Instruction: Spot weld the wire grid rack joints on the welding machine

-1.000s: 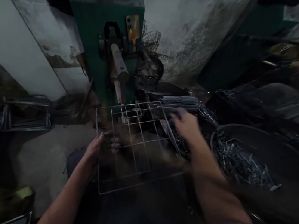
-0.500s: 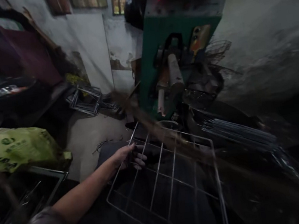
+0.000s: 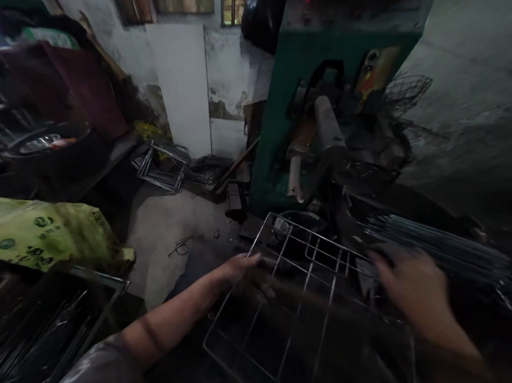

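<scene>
A wire rack (image 3: 290, 339) of thin metal rods, with a small rectangular wire loop near its far right corner, is held tilted in front of me. My left hand (image 3: 249, 277) grips its left side rod, thumb on top and fingers curled beneath the wires. My right hand (image 3: 414, 286) is at the rack's right edge by the far corner, smeared by motion. Its fingertips are partly hidden, so whether they hold the rod is unclear. Beyond the rack stands a green machine (image 3: 266, 105) with a red light and two blunt metal arms.
A bundle of metal wires (image 3: 444, 246) lies at the right, behind my right hand. On the left are a yellow-green sack (image 3: 72, 227) and a dark bin (image 3: 32, 343) of metal rods. Wire frames (image 3: 164, 166) are piled on the floor near the wall.
My right hand has come into view at the rack's right edge. My left hand keeps its grip. The view has shifted, so the surroundings appear farther right, and the small wire loop shows more plainly.
</scene>
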The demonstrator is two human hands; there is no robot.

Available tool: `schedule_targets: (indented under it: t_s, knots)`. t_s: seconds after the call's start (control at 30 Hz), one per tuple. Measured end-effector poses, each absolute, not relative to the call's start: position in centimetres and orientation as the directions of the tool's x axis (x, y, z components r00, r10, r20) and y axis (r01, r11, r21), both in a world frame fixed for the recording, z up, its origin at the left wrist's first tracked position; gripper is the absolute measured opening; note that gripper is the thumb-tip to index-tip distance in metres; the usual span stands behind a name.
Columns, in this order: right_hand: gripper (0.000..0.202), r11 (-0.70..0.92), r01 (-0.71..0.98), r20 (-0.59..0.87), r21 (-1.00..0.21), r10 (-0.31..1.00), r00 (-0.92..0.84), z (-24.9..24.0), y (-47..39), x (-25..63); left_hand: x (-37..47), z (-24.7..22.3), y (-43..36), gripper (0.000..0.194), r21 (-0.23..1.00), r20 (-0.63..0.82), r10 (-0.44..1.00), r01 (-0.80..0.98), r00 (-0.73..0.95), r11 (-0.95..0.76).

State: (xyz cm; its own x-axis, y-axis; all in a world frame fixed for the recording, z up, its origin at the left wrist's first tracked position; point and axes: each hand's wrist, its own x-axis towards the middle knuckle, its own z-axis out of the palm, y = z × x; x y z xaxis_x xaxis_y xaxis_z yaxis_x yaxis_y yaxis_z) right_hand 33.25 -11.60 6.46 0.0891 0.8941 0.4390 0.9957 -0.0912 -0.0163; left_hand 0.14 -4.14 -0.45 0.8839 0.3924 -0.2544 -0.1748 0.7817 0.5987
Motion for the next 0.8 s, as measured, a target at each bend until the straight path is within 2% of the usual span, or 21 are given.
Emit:
schedule_targets:
  t_s: [0.1,0.17,0.43,0.8]
  knots:
    - [0.034,0.072,0.992,0.391,0.104,0.914,-0.107,6.1,-8.9,30.0,-0.1,-0.3,-4.4,0.052,0.603,-0.241,0.425,-0.208,0.873,0.77]
    - [0.031,0.106,0.982,0.354,0.156,0.922,-0.156,5.5,-7.8,28.5,-0.5,-0.1,-4.5,0.054,0.605,-0.234,0.434,-0.219,0.87,0.766]
    - [0.024,0.076,0.971,0.345,0.225,0.926,-0.152,4.5,-7.9,27.8,-1.1,-0.7,-4.7,0.054,0.605,-0.224,0.452,-0.24,0.864,0.759]
    - [0.022,0.12,0.965,0.373,0.234,0.905,-0.203,4.1,-7.7,28.0,-0.9,-0.7,-5.0,0.055,0.621,-0.204,0.511,-0.293,0.835,0.727]
